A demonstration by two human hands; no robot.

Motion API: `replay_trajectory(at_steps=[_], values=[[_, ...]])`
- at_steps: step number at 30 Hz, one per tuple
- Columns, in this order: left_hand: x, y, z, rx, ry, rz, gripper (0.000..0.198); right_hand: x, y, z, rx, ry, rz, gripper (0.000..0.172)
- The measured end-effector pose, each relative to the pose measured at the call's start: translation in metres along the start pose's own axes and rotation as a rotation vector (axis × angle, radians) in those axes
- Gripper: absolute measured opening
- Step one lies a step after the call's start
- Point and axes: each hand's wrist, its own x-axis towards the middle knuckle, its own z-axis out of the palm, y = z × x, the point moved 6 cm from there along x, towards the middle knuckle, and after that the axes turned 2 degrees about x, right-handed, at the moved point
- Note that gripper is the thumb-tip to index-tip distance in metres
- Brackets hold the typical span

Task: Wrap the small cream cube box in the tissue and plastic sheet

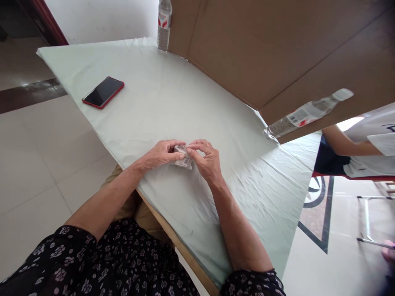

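Near the front edge of the cloth-covered table (148, 107) is a small clear-plastic box (184, 161) with what looks like a barcode on its side. My left hand (162, 153) grips it from the left, thumb on the near side and fingers over the far side. At its upper right corner, my right hand (206, 158) pinches thumb and fingertips together against the box. Fingers cover much of the box's top, and its contents cannot be made out.
A phone (104, 92) in a red case lies at the left. Tall cardboard panels (228, 53) stand across the far side, with a water bottle (164, 26) behind and a tilted bottle (308, 113) at right. Beyond the panel sits another person, whose arm (342, 142) shows.
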Motion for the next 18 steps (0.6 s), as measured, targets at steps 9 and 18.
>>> replay_trajectory(at_steps=[9, 18], values=[[-0.002, 0.004, -0.002, 0.034, 0.0, 0.014, 0.061, -0.004, -0.005, -0.004, -0.156, -0.125, -0.217, 0.011], [0.0, 0.005, 0.003, 0.072, 0.062, 0.126, 0.051, -0.01, 0.003, 0.009, -0.234, -0.356, -0.174, 0.059]])
